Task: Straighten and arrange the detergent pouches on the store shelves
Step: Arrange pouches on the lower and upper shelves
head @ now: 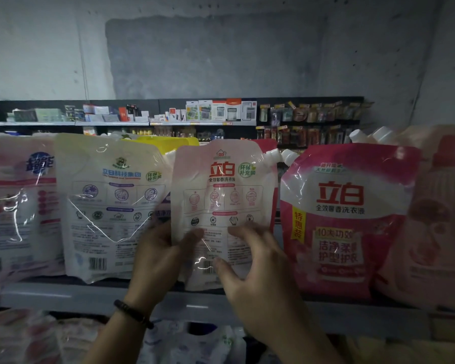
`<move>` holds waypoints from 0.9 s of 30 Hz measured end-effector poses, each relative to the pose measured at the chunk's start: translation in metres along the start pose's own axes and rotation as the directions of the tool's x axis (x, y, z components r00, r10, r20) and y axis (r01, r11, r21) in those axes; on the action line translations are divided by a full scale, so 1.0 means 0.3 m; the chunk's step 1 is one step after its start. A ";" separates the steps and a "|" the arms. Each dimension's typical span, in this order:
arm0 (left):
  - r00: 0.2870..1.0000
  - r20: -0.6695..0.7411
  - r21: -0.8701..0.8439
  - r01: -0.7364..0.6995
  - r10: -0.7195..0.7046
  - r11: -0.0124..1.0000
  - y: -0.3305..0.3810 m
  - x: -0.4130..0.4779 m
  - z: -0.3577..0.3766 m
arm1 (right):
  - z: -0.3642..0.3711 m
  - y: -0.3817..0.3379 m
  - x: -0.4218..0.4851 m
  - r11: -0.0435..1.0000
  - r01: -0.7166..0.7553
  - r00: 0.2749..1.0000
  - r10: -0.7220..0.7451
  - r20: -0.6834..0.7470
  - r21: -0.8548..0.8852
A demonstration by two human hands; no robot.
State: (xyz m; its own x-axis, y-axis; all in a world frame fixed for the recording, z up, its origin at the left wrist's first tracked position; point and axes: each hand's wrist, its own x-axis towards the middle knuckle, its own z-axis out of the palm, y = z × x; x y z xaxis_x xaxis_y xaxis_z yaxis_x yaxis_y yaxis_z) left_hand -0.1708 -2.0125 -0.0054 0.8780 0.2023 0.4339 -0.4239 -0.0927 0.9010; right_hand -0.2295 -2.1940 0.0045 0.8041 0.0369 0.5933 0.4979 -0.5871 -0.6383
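Note:
A pale pink detergent pouch [222, 195] with red characters and a spout at its upper right stands upright on the grey shelf [71, 295], its back side facing me. My left hand [160, 256] grips its lower left edge, thumb across the front. My right hand [255, 261] holds its lower right part, thumb near the barcode and fingers spread on the front. To its left stands a white pouch [111, 206] showing its back. To its right stands a deep pink pouch [347, 219] showing its front.
More pouches stand at the far left [16, 206] and far right [436, 219], and several lie on the lower shelf [63, 337]. A yellow pouch [166, 143] and white caps [373, 135] show behind the row. A far aisle shelf [195, 114] carries stationery under a grey wall.

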 end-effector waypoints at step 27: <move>0.858 -0.353 0.154 -0.340 0.373 0.928 0.019 -0.203 0.021 | 0.024 -0.133 -0.009 0.954 -0.026 0.998 0.009 0.058 0.300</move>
State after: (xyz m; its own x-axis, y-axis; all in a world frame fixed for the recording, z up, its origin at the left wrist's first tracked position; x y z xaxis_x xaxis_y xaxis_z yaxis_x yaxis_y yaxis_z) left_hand -0.2253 -2.0313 -0.0268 0.5165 0.4830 0.7070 -0.6574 -0.3053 0.6889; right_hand -0.2492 -2.1648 0.0247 0.8261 0.0787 0.5581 0.5513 -0.3186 -0.7711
